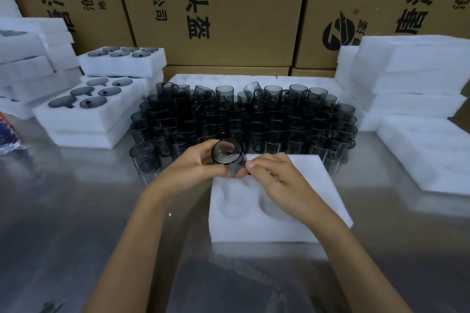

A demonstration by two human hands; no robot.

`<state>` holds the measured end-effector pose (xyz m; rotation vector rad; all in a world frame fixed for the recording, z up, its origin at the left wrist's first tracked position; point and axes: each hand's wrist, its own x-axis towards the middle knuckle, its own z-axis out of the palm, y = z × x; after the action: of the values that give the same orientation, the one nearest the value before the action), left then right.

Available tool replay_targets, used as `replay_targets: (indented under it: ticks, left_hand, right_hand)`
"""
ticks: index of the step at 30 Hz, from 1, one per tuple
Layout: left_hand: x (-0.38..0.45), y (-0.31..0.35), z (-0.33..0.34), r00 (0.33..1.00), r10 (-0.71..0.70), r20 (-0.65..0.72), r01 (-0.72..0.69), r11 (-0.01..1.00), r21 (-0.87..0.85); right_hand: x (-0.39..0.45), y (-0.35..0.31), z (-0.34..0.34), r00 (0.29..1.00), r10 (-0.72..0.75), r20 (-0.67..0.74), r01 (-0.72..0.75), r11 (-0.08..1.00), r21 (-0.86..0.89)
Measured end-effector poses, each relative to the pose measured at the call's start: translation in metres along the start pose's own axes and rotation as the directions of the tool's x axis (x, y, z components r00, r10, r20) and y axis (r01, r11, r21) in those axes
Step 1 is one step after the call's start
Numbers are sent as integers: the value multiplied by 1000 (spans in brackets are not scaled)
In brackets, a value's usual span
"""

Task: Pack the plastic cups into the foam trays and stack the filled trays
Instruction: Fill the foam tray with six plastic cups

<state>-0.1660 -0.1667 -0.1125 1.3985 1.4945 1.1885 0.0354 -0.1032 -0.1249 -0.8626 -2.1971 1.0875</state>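
A smoky grey plastic cup (227, 152) is held just above the far left corner of a white foam tray (274, 221) that lies on the steel table in front of me. My left hand (195, 168) grips the cup's side. My right hand (269, 178) pinches the cup's handle over the tray. The tray's round pockets near me hold nothing. Behind the tray stands a dense crowd of several more grey cups (244, 119).
Filled foam trays (86, 112) are stacked at the left, with more foam stacks (25, 58) behind them. Piles of empty foam trays (412, 79) rise at the right. Cardboard boxes (229, 7) wall off the back. A coloured package (10, 134) sits at the left edge.
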Motion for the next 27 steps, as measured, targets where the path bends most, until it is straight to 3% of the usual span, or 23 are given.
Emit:
replay_targets:
  ticks: [6, 18, 27]
  left_hand:
    - [1, -6, -3, 999, -32, 12, 32, 999, -8]
    - [9, -25, -2, 989, -111, 101, 125, 982, -142]
    - [11, -18, 15, 983, -153, -97, 152, 988, -13]
  right_hand:
    - [0, -1, 0, 985, -75, -152, 86, 994, 68]
    - [-3, -2, -6, 995, -11, -102, 28, 986, 166]
    - [-3, 0, -4, 997, -29, -74, 36, 994, 107]
